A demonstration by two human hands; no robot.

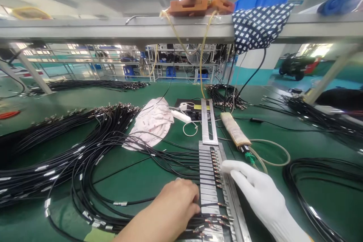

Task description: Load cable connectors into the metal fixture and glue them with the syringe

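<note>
A long metal jig (208, 181) with slots lies on the green table in front of me, and several black cables (176, 159) with metal connector ends sit in its slots. My left hand (177, 204), bare, rests curled on the cables at the jig's left side, fingers pressed down on a cable end. My right hand (255, 187) wears a white glove; its fingers lie stretched along the jig's right edge, fingertips touching the row of connectors (217, 170).
Big bundles of black cables (56, 155) cover the left of the green table (312, 147); another coil (320, 181) lies right. A taped tool (235, 130) with a hose, a white cloth (153, 121) and a black box (193, 106) lie behind the jig. A shelf (141, 28) hangs overhead.
</note>
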